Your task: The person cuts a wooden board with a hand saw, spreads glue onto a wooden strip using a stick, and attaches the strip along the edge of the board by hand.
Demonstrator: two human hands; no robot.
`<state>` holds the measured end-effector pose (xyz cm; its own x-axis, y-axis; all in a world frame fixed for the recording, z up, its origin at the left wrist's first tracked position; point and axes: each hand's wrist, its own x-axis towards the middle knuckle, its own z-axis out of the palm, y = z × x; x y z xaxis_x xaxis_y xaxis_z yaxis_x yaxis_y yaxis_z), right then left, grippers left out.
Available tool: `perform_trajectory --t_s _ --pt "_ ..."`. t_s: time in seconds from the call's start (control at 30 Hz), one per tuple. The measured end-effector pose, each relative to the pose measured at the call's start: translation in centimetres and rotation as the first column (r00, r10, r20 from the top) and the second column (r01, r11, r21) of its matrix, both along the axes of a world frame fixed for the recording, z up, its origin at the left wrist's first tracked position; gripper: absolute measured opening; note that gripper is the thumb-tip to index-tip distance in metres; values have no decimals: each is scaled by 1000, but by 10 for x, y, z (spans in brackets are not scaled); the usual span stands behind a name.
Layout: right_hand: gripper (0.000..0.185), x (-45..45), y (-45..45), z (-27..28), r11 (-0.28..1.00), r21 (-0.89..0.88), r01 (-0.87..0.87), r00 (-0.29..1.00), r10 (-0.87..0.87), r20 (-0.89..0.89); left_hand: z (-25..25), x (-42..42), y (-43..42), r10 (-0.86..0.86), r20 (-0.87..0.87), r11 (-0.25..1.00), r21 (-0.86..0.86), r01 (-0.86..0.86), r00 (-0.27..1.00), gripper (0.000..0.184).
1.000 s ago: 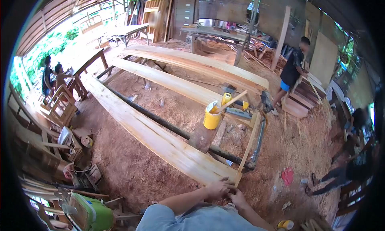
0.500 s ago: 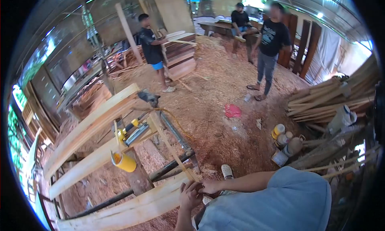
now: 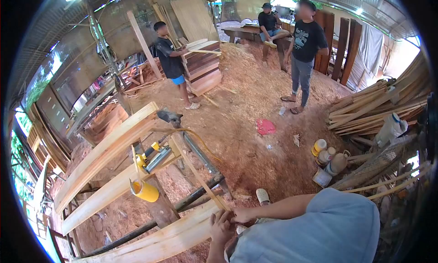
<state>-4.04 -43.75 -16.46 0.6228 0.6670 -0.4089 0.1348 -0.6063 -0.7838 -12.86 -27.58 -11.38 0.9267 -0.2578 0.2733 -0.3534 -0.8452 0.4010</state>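
Observation:
A long thin wooden strip (image 3: 197,174) runs from the far boards down to a wide wooden plank (image 3: 169,238) in front of me. At the strip's near end my right hand (image 3: 241,215) is closed on it, its fingertips partly hidden. My left hand (image 3: 221,224) is right beside it, over the plank's end, with bent fingers drawn together; what they grip is hidden. Farther left, a yellow power planer (image 3: 145,159) rests on another board (image 3: 102,199). A yellow container (image 3: 146,191) hangs at that board's near edge.
Dark metal bars (image 3: 200,192) support the boards. Several paint cans and jugs (image 3: 326,155) stand at right, below a pile of wooden strips (image 3: 378,105). One person (image 3: 169,57) stands by stacked boards (image 3: 205,66); another person (image 3: 305,48) stands farther right, and a third (image 3: 270,25) sits behind.
The view has shifted slightly, so the scene sits a little differently. My hands stay at the strip's near end, with the left fingers a little more spread. The seated person's arm is now raised.

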Motion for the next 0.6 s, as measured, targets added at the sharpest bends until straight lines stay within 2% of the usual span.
perform_trajectory --t_s 0.1,0.17,0.27,0.3,0.37,0.43,0.5,0.53,0.6 --pt "63 1 2 -12 999 -39 29 999 -28 23 2 -2 -2 8 42 997 72 -11 999 25" --pt "65 2 -1 -11 999 39 37 991 -31 -133 4 -2 -3 1 34 999 35 -2 999 25" --pt "59 -1 -2 -2 989 106 104 987 -90 -136 6 -1 -2 -10 41 999 36 8 999 25" --pt "59 2 -1 3 990 102 98 987 -84 -140 7 0 -3 -3 36 999 33 2 999 25" --pt "51 7 1 7 997 -23 78 946 -81 -315 9 1 -4 -6 19 1000 -11 7 1000 23" --pt "43 9 0 8 998 -18 58 961 -61 -271 9 1 -4 -6 13 1000 3 6 1000 22" --pt "40 14 -6 39 991 126 39 925 12 -381 5 0 -3 2 8 1000 14 -2 1000 21" --pt "38 17 -6 2 971 234 43 865 81 -494 2 -1 -2 3 -2 1000 20 -3 1000 20" --pt "38 19 -14 13 970 243 20 858 108 -501 -4 -3 1 4 -31 1000 11 -4 1000 21"
